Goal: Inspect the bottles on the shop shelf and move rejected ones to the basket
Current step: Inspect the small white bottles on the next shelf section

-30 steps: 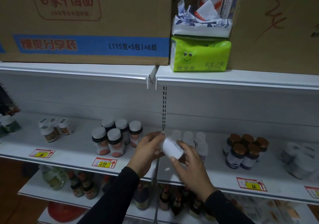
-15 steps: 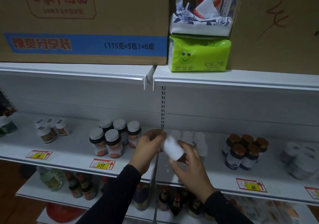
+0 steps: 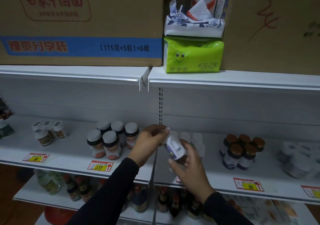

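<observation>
Head view: both hands hold one white bottle (image 3: 174, 147) in front of the shelf (image 3: 69, 157), just above its edge. Left hand (image 3: 149, 145) fingers pinch the cap end, right hand (image 3: 188, 167) fingers cup the base. Best to turn it slowly, label up, grip firm. Shelf white, dim room. Dark jars (image 3: 242, 152) right of bottle. No basket visible.

White bottle (image 3: 174, 147) turned since a second ago: was lying sideways between both hands, now near upright, cap up under left hand (image 3: 149, 142), barcode label facing camera, right hand (image 3: 187, 165) cupping its lower part.
</observation>
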A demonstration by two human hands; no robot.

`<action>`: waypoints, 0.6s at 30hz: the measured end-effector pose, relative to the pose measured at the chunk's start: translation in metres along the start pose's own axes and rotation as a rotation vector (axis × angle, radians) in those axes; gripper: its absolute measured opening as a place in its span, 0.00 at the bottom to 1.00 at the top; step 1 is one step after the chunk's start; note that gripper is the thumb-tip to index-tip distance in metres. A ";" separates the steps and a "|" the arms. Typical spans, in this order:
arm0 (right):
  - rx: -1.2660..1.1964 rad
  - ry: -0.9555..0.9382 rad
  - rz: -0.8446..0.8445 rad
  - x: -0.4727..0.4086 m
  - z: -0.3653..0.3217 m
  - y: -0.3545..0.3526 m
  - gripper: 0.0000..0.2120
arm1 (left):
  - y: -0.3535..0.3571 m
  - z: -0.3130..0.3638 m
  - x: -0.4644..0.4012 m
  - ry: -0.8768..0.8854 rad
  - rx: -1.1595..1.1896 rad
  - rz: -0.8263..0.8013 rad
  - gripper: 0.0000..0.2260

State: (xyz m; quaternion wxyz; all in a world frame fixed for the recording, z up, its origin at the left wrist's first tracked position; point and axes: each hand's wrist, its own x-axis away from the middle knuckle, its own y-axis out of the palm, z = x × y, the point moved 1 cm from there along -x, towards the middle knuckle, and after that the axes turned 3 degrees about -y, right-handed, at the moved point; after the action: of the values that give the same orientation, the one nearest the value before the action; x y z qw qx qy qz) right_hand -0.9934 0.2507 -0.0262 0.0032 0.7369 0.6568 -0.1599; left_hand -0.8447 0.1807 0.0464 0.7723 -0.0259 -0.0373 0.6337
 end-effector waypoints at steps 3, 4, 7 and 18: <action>-0.064 0.023 0.011 -0.001 -0.003 0.000 0.28 | 0.002 0.003 -0.002 -0.006 -0.037 -0.013 0.06; -0.082 0.027 0.011 -0.001 -0.004 -0.001 0.26 | 0.002 0.004 -0.002 -0.011 -0.045 -0.019 0.06; -0.107 0.008 0.041 -0.001 -0.008 -0.001 0.18 | 0.001 0.005 -0.005 -0.042 -0.014 -0.029 0.06; -0.142 0.020 0.018 -0.001 -0.015 0.001 0.26 | 0.001 0.011 -0.002 -0.033 0.019 0.022 0.08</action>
State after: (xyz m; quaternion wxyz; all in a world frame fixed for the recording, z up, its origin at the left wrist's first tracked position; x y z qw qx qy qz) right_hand -0.9894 0.2531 -0.0114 0.0505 0.7422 0.6599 -0.1056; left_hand -0.8474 0.1788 0.0568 0.7646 -0.0084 -0.0439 0.6429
